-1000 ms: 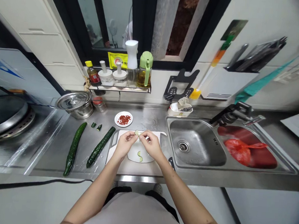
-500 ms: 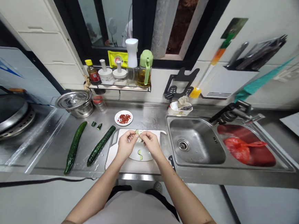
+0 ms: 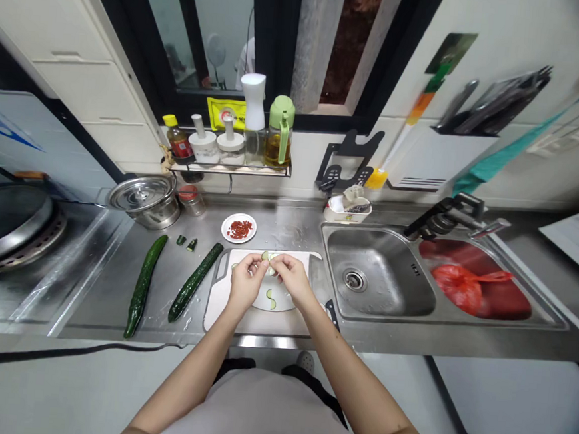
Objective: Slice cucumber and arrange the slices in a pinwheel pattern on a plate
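Both hands meet over a white plate (image 3: 285, 303) that rests on a cutting board (image 3: 219, 313). My left hand (image 3: 245, 277) pinches a thin cucumber slice (image 3: 265, 256) between its fingertips. Close beside it, my right hand (image 3: 289, 276) is closed in a pinch at the same spot, on pale cucumber partly hidden by the fingers. Below them, curved cucumber slices (image 3: 270, 300) lie on the plate in an S shape. A knife's black handle (image 3: 332, 314) shows at the board's right edge, the rest hidden by the right forearm.
Two whole-looking cucumbers (image 3: 195, 283) and small cucumber ends (image 3: 192, 245) lie left of the board. Behind it sits a small plate of chopped red pieces (image 3: 239, 228). A lidded pot (image 3: 150, 203) stands back left; a sink (image 3: 382, 278) with a red bag (image 3: 459, 287) is right.
The view has shifted very slightly. Both hands stay pinched together over the plate, with hardly any movement, and the slices on the plate lie as before.
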`<act>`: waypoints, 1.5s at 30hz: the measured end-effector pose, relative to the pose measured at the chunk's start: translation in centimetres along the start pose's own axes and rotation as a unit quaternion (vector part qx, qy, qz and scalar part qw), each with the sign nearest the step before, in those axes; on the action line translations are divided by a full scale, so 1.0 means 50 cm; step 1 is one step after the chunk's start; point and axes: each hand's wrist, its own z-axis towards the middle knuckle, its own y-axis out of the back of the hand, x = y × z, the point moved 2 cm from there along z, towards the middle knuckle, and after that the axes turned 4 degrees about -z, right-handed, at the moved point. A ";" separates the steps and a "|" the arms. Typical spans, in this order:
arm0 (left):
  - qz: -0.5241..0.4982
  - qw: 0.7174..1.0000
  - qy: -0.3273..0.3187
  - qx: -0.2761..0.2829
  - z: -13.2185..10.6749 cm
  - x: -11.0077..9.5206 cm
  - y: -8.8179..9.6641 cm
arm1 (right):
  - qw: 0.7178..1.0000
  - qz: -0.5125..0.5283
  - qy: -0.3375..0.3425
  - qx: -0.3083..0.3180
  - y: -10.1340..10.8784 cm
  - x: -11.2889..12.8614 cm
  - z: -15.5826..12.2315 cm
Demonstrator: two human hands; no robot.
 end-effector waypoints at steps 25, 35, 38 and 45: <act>-0.130 0.985 0.090 0.070 0.017 0.065 0.002 | 0.982 -0.092 -0.100 0.134 0.030 -0.040 0.026; 0.006 0.987 0.123 0.105 -0.014 0.164 0.004 | 0.931 -0.346 0.019 0.112 0.048 -0.117 0.031; 0.100 0.979 0.131 0.118 -0.028 0.184 0.006 | 0.910 -0.396 -0.001 0.120 0.045 -0.135 0.019; 0.293 0.930 0.145 0.166 -0.045 0.188 -0.003 | 0.853 -0.501 -0.026 0.145 0.033 -0.163 0.004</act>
